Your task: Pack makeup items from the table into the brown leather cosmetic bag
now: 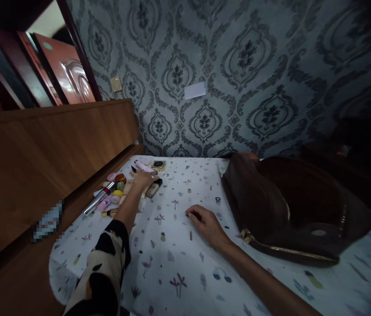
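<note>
My left hand (143, 179) reaches over a cluster of cosmetics at the left, fingers spread and touching or just above the items. By its thumb lies a foundation bottle (153, 188) with a black cap. Beyond the fingers are a pale pink tube (143, 166) and a gold square case (158, 165) with a dark round centre. Nearer lie a silver tube (100, 197), a yellow-lidded jar (116, 196) and a gold-and-black tube (109, 213). My right hand (207, 226) rests on the patterned cloth (175, 254), fingers curled together; anything in them is hidden.
A large brown bag (271, 210) with a gold zip lies open at the right. A wooden board (50, 153) rises along the left edge. Behind is a patterned wall (205, 57) bearing a white label (195, 90) and a switch plate (116, 84).
</note>
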### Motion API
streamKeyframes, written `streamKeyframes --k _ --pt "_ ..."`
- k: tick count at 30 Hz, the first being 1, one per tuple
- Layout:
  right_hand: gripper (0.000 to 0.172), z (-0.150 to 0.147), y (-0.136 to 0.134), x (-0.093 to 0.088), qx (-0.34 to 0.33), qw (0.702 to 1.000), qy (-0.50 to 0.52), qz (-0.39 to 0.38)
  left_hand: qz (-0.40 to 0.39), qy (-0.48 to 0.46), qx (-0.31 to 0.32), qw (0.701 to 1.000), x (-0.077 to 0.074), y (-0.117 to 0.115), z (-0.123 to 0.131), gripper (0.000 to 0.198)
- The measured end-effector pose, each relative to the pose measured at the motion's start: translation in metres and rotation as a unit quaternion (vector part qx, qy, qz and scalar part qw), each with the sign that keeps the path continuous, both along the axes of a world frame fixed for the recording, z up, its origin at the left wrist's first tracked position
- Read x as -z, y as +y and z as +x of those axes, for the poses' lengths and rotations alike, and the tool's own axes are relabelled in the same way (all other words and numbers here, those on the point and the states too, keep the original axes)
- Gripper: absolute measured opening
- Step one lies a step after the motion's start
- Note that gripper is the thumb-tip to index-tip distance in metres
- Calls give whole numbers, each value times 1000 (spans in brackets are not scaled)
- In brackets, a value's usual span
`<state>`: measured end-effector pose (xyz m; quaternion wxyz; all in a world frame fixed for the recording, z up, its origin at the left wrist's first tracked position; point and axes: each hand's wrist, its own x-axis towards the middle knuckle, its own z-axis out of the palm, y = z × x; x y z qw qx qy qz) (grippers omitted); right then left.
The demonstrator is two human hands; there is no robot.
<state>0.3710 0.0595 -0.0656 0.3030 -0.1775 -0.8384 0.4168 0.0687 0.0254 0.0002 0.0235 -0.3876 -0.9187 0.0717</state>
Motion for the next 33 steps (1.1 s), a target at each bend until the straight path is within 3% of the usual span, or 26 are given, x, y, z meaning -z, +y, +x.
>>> streamKeyframes --k 4,10,15,23,33 --pt "22 -1 1 0 -1 1000 -7 -3 18 32 9 999 -4 -1 -6 76" --pt "25 -1 1 -1 1 1000 -6 -3 11 6 112 994 10 25 13 66" --pt "25 0 1 -1 4 1000 -3 -3 -26 -16 83 996 14 34 12 59" --pt "24 -1 2 2 -6 1000 -1 -13 -66 -21 17 997 1 41 -8 46" --pt "22 0 0 -2 -11 1000 -6 -22 -3 -46 81 996 5 40 -18 45"
